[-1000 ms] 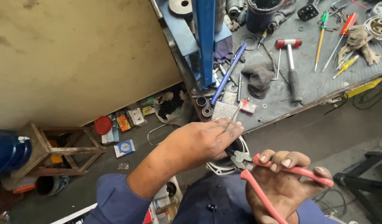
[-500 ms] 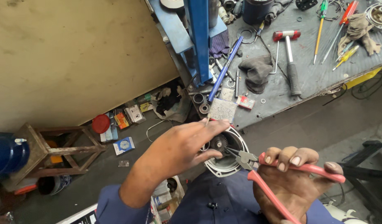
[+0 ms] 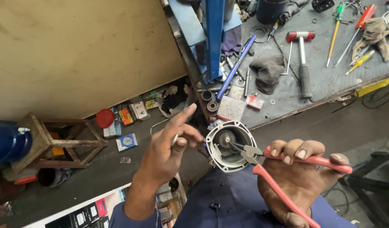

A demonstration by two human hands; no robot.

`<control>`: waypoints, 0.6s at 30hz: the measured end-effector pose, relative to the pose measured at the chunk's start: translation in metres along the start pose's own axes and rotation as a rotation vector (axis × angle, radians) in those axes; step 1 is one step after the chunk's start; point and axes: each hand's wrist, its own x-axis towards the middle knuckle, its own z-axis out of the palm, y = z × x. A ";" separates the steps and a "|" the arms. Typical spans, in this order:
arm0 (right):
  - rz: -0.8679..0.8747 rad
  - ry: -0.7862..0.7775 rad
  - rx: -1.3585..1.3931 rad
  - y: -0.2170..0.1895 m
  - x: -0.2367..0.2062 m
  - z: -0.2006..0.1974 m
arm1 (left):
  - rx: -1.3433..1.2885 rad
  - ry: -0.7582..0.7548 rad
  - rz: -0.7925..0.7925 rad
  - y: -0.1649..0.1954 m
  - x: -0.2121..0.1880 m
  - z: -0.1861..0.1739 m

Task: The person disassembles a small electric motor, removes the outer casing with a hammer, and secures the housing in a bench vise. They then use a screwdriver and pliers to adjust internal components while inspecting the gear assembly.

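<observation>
A round grey metal housing (image 3: 211, 145) with a small toothed gear (image 3: 225, 138) inside sits in front of my chest. My right hand (image 3: 295, 181) grips red-handled needle-nose pliers (image 3: 250, 153), whose tips reach into the housing beside the gear. Just left of the housing is my left hand (image 3: 163, 158). Its thumb and fingers pinch a small pale metal piece (image 3: 175, 139), and its index finger points up. What supports the housing from below is hidden.
A cluttered workbench (image 3: 325, 84) at the upper right carries a red-headed hammer (image 3: 302, 55), screwdrivers (image 3: 334, 33), a grey cloth (image 3: 266, 71) and a blue press column (image 3: 213, 33). On the floor at the left stand a wooden stool (image 3: 47, 139) and a blue drum (image 3: 6, 141).
My left hand has lifted off the housing and drawn back to the left, uncovering the gear. The plier tips have moved into the housing.
</observation>
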 end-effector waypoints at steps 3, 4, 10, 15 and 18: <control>0.033 -0.015 0.016 0.000 0.000 -0.007 | 0.069 0.115 -0.039 -0.009 -0.009 0.000; 0.057 -0.024 -0.021 -0.003 -0.002 -0.010 | 0.121 0.162 -0.026 -0.011 -0.012 0.000; 0.385 0.175 0.337 -0.007 -0.001 -0.050 | -0.316 0.305 -0.124 -0.024 -0.005 0.008; 0.408 0.152 0.341 -0.010 -0.010 -0.063 | -0.250 0.219 0.037 -0.026 0.001 0.007; 0.344 0.182 0.303 -0.014 -0.018 -0.048 | -0.077 0.179 0.144 -0.029 0.008 0.003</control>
